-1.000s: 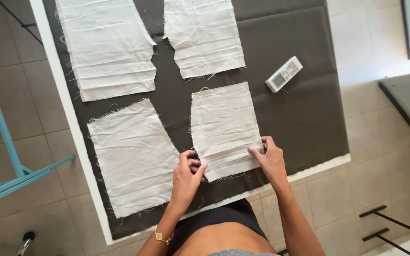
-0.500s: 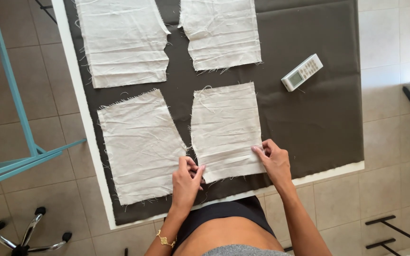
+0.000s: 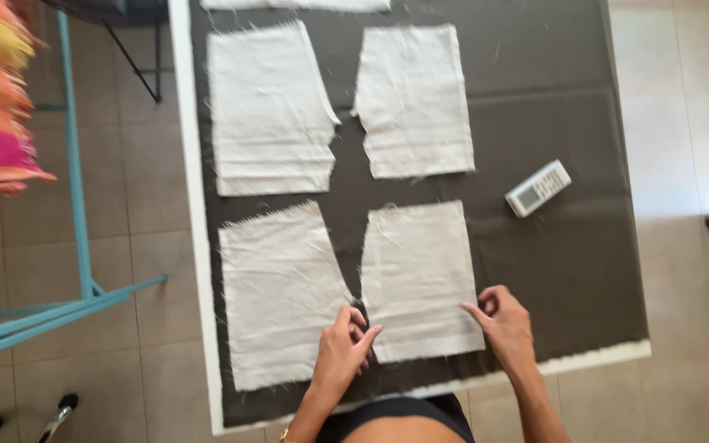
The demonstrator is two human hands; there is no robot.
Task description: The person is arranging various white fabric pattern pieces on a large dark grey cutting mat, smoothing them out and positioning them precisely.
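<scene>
Since half a second ago the camera has tilted: more of the far cloth pieces show now, and the remote sits lower in frame. The hands themselves have barely shifted, staying at the near corners of the same panel.

Head view: near-right cloth panel (image 3: 416, 275) lies flat on the dark tabletop (image 3: 551, 98), close to the near edge, just beside the near-left cloth panel (image 3: 281, 291), narrow gap between them. Left hand (image 3: 345, 349) has fingers curled at the panel's near-left corner, fingertips on or pinching the edge; can't tell which. Right hand (image 3: 504, 324) is loosely curled, fingertips pressing the near-right edge, not closed around anything. Neither hand lifts the cloth.

Doing this well, my read: keep both hands low and pull outward evenly so the near edge goes straight without dragging the whole piece. Raw edges are frayed, so press with flat fingertips rather than tugging threads. Watch the gap to the left-hand neighbour; the inner curved edges nearly meet there.

Orientation: panel is longer than wide, long axis running away from the person, near edge to far edge, roughly parallel to the tabletop's side. Straight side faces right, notched or curved side faces left toward its neighbour. Slight tilt, if any.

Two more cloth pieces (image 3: 412, 98) lie farther up; white remote (image 3: 537, 188) sits well apart to the right, angled.
</scene>
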